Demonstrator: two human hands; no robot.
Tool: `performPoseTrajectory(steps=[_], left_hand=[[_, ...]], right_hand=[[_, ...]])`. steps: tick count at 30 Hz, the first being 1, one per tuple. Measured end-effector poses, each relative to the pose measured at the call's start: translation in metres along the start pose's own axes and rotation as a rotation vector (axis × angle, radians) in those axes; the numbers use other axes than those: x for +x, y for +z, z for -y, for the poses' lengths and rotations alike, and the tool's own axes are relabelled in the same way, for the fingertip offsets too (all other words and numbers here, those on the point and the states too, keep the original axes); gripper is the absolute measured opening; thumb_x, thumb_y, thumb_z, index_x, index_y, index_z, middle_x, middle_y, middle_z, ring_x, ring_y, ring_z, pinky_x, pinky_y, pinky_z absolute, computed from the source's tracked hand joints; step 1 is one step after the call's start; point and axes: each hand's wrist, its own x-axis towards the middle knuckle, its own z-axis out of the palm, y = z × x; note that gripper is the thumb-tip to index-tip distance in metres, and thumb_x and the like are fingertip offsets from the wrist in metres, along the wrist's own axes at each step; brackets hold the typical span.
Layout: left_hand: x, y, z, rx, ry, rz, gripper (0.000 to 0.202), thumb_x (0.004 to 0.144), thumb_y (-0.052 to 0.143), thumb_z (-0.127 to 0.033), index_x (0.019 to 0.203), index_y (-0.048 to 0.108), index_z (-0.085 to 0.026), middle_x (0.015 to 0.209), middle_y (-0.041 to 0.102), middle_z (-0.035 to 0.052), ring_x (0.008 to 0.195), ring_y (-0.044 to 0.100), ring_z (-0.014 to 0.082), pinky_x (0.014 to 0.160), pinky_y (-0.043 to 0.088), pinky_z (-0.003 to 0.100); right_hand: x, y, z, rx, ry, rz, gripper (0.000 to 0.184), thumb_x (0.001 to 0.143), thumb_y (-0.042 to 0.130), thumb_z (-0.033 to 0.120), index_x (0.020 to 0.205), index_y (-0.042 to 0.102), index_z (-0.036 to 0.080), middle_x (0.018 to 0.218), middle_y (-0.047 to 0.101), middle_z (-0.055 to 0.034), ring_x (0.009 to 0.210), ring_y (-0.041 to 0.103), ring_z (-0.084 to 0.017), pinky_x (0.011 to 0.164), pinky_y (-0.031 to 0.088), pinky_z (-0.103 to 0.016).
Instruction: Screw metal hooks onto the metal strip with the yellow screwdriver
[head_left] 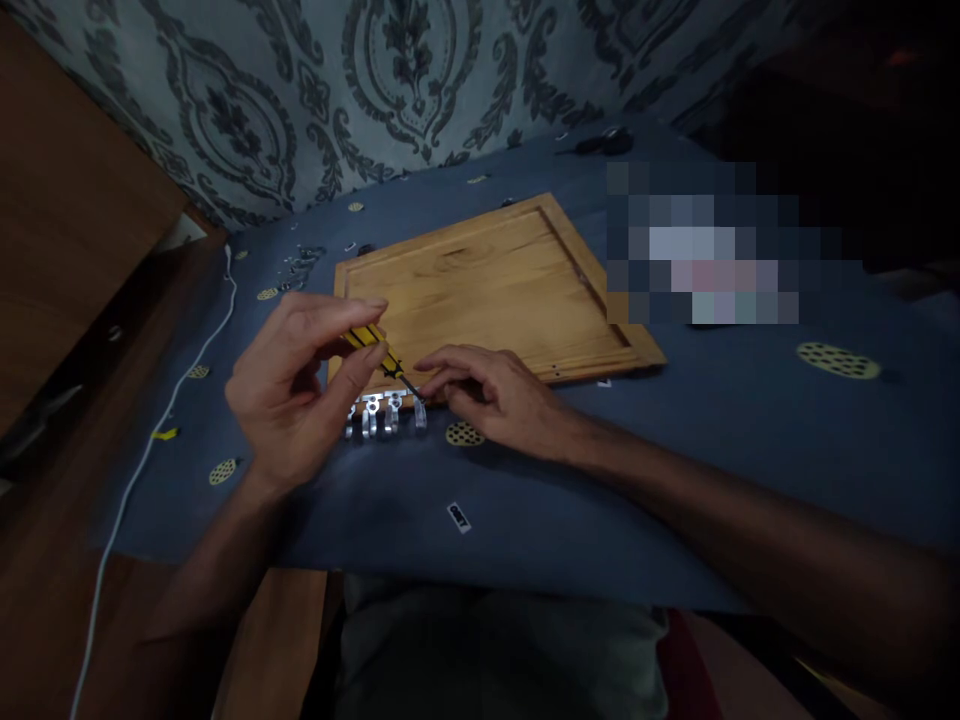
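My left hand (300, 385) pinches the yellow and black handle of a small screwdriver (379, 352), whose thin shaft slants down to the right. Its tip meets a small metal clip (420, 413) at the near edge of a wooden board (495, 285). My right hand (491, 395) rests on the blue cloth with its fingertips pressed together at that clip. Three more metal clips (371, 412) stand in a row just left of it, along the board's front edge.
A blue cloth with yellow dotted ovals (836, 360) covers the table. A white cable (161, 420) runs down the left side. Small loose parts (300, 262) lie beyond the board's left corner, a dark tool (604, 143) at the far edge, a small label (458, 517) near me.
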Motion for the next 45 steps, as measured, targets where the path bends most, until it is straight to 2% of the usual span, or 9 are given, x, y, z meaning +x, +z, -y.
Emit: performPoseTrajectory(steps=[4, 8, 11, 17, 22, 26, 30, 36, 45], left_hand=[[0.0, -0.001, -0.001, 0.029, 0.015, 0.002, 0.044, 0.088, 0.078, -0.011, 0.123, 0.074, -0.037, 0.102, 0.076, -0.0005, 0.085, 0.07, 0.0136, 0.06, 0.062, 0.025], [0.0, -0.002, -0.009, 0.076, -0.076, 0.009, 0.042, 0.09, 0.077, -0.015, 0.122, 0.073, -0.041, 0.102, 0.075, -0.0007, 0.086, 0.07, 0.0154, 0.063, 0.063, 0.028], [0.001, -0.001, -0.012, 0.101, -0.082, 0.013, 0.041, 0.09, 0.076, -0.016, 0.121, 0.073, -0.042, 0.101, 0.075, -0.0012, 0.087, 0.07, 0.016, 0.063, 0.063, 0.029], [0.001, -0.001, -0.009, 0.082, -0.057, 0.027, 0.039, 0.09, 0.077, -0.016, 0.121, 0.074, -0.038, 0.101, 0.075, -0.0008, 0.084, 0.069, 0.0145, 0.065, 0.062, 0.028], [0.0, -0.001, -0.013, 0.09, -0.083, 0.034, 0.041, 0.089, 0.076, -0.011, 0.121, 0.074, -0.037, 0.101, 0.075, -0.0007, 0.091, 0.069, 0.0155, 0.069, 0.061, 0.029], [-0.001, -0.002, -0.015, 0.097, -0.113, 0.046, 0.044, 0.088, 0.078, -0.011, 0.122, 0.074, -0.039, 0.104, 0.075, -0.0016, 0.09, 0.07, 0.0163, 0.071, 0.062, 0.033], [0.0, -0.002, -0.014, 0.097, -0.082, 0.057, 0.043, 0.087, 0.081, -0.015, 0.121, 0.073, -0.039, 0.104, 0.076, -0.0027, 0.089, 0.072, 0.018, 0.079, 0.062, 0.04], [0.001, -0.001, -0.016, 0.143, -0.066, 0.041, 0.039, 0.088, 0.078, -0.01, 0.118, 0.076, -0.034, 0.1, 0.078, -0.0014, 0.088, 0.071, 0.0161, 0.071, 0.06, 0.034], [0.0, -0.003, -0.019, 0.098, -0.096, 0.067, 0.038, 0.089, 0.077, -0.008, 0.119, 0.075, -0.031, 0.102, 0.079, -0.003, 0.092, 0.074, 0.0138, 0.082, 0.062, 0.031]], right_hand=[[-0.001, -0.001, 0.0, -0.004, 0.004, 0.008, 0.04, 0.084, 0.052, 0.003, 0.117, 0.068, 0.017, 0.098, 0.082, -0.0057, 0.089, 0.078, -0.018, 0.079, 0.059, -0.031], [-0.001, 0.0, -0.001, 0.001, 0.006, 0.006, 0.041, 0.083, 0.052, 0.003, 0.119, 0.068, 0.017, 0.098, 0.082, -0.0065, 0.09, 0.079, -0.019, 0.079, 0.06, -0.032], [0.0, 0.0, -0.001, 0.001, 0.007, 0.011, 0.042, 0.082, 0.052, 0.002, 0.119, 0.068, 0.016, 0.098, 0.082, -0.0073, 0.089, 0.079, -0.02, 0.079, 0.06, -0.033], [0.0, 0.0, 0.001, -0.006, 0.003, 0.004, 0.04, 0.084, 0.051, 0.002, 0.116, 0.069, 0.016, 0.098, 0.082, -0.0059, 0.09, 0.078, -0.018, 0.081, 0.059, -0.031], [0.0, 0.0, 0.0, -0.018, -0.02, 0.0, 0.038, 0.084, 0.052, 0.002, 0.114, 0.069, 0.017, 0.096, 0.082, -0.0039, 0.089, 0.078, -0.017, 0.078, 0.059, -0.029], [0.0, 0.0, 0.0, -0.009, -0.021, -0.001, 0.038, 0.084, 0.052, 0.002, 0.114, 0.069, 0.018, 0.096, 0.082, -0.0039, 0.088, 0.078, -0.016, 0.079, 0.059, -0.029], [0.0, 0.001, -0.002, 0.015, -0.015, 0.0, 0.039, 0.083, 0.052, 0.002, 0.114, 0.069, 0.017, 0.097, 0.081, -0.0049, 0.089, 0.078, -0.017, 0.079, 0.059, -0.03], [0.0, 0.004, -0.007, 0.041, -0.013, 0.007, 0.042, 0.082, 0.051, 0.002, 0.118, 0.068, 0.016, 0.097, 0.081, -0.0059, 0.09, 0.078, -0.017, 0.082, 0.059, -0.033], [-0.002, 0.004, -0.004, 0.008, -0.004, -0.002, 0.043, 0.082, 0.052, 0.0, 0.116, 0.068, 0.019, 0.098, 0.082, -0.004, 0.09, 0.077, -0.017, 0.084, 0.058, -0.034]])
